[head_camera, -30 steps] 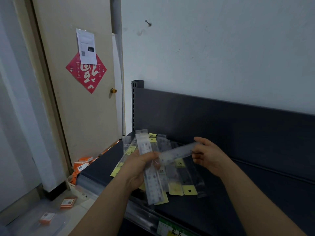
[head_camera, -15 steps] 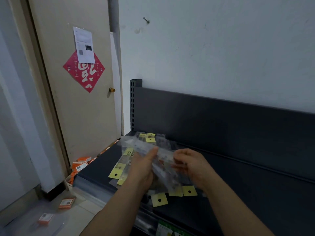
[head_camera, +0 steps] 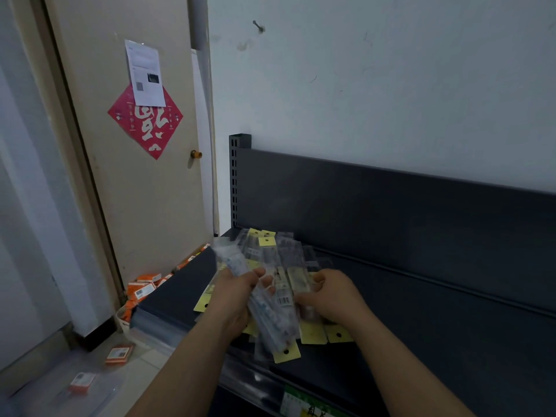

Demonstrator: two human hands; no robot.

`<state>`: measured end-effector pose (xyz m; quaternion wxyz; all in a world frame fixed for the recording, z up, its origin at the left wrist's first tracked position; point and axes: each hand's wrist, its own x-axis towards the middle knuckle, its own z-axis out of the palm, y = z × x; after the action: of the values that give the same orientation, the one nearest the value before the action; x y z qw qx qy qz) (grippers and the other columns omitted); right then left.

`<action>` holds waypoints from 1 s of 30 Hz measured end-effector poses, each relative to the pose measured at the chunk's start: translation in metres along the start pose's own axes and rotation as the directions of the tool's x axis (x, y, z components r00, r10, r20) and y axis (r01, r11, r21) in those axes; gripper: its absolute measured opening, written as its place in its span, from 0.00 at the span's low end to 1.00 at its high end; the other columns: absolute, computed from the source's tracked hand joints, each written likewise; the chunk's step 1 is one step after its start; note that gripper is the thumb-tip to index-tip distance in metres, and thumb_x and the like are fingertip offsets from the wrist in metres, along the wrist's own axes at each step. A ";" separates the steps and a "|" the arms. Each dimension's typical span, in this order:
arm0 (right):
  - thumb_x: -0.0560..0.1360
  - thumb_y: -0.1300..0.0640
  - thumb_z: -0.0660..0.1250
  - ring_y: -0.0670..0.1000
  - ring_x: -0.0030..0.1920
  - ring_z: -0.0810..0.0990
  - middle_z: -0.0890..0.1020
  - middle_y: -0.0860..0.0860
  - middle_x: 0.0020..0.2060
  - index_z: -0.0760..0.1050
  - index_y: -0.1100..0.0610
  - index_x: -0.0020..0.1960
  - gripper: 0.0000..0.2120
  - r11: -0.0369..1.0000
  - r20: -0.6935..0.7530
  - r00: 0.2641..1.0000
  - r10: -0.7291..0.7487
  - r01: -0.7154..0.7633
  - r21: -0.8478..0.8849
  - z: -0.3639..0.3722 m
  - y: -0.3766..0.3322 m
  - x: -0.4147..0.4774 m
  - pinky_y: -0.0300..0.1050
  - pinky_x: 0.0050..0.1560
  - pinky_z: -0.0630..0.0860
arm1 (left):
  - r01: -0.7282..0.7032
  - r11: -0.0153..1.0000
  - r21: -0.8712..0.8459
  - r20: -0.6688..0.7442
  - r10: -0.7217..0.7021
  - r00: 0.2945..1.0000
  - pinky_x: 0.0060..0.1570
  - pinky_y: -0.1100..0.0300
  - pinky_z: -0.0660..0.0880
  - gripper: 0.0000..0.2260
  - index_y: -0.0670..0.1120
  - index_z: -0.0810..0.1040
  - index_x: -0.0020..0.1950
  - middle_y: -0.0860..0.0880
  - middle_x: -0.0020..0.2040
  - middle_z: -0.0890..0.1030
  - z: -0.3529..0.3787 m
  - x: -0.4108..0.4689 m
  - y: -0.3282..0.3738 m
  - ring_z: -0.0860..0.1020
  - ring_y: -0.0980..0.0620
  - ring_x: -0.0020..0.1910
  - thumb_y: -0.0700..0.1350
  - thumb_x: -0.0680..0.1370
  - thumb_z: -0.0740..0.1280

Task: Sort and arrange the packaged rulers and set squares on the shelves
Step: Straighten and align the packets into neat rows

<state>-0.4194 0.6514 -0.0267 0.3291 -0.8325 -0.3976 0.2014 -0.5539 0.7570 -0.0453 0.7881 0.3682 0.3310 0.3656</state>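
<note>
Head view: the ruler bundle [head_camera: 270, 320] gripped by the left hand [head_camera: 237, 296] has grown by one; the right hand [head_camera: 334, 299], at three o'clock, seemingly pinches the next packet [head_camera: 299, 279], so gathering continues.

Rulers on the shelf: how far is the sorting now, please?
Nothing looks finished: no neat row shows on the shelf. In hand: the left hand grips a bundle of rulers, and the right hand curls on packs in the pile. Left: the loose, overlapping pile must be sorted and laid out; no set squares are clearly visible.
</note>
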 end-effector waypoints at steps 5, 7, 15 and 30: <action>0.75 0.57 0.68 0.47 0.31 0.77 0.80 0.51 0.33 0.77 0.58 0.45 0.05 0.964 -0.119 0.993 0.010 0.022 0.264 -0.010 0.009 0.005 0.42 0.33 0.75 | 0.012 0.999 -0.035 0.048 -0.011 0.999 0.36 0.52 0.81 0.09 0.36 0.71 0.56 0.39 0.42 0.76 -0.001 0.000 0.003 0.79 0.46 0.37 0.29 0.77 0.61; 0.76 0.60 0.68 0.47 0.30 0.79 0.79 0.53 0.30 0.77 0.63 0.47 0.06 0.848 -0.012 1.000 0.014 -0.006 0.531 -0.019 0.011 0.002 0.41 0.31 0.76 | 0.003 0.999 -0.044 0.087 0.001 0.996 0.38 0.52 0.80 0.06 0.38 0.73 0.53 0.41 0.37 0.78 0.002 -0.001 0.008 0.78 0.47 0.34 0.32 0.77 0.65; 0.74 0.59 0.69 0.47 0.32 0.80 0.82 0.53 0.37 0.78 0.64 0.55 0.12 0.705 0.341 0.939 -0.039 -0.215 0.675 -0.042 0.020 -0.007 0.39 0.32 0.78 | -0.052 0.993 0.104 0.003 0.052 0.999 0.39 0.46 0.79 0.04 0.41 0.74 0.50 0.41 0.41 0.80 0.014 0.007 0.022 0.79 0.44 0.36 0.35 0.77 0.66; 0.74 0.68 0.67 0.45 0.33 0.75 0.80 0.55 0.39 0.75 0.65 0.54 0.09 0.331 -0.097 0.978 0.186 0.031 0.943 -0.030 0.037 0.024 0.36 0.32 0.75 | 0.102 0.992 0.074 0.136 -0.111 0.985 0.30 0.56 0.77 0.15 0.39 0.73 0.62 0.36 0.52 0.78 0.032 0.002 0.003 0.78 0.45 0.32 0.46 0.79 0.66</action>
<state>-0.3675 0.6421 -0.0337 0.7743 -0.5229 -0.1351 0.3299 -0.5287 0.7490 -0.0264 0.8150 0.4008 0.3064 0.2851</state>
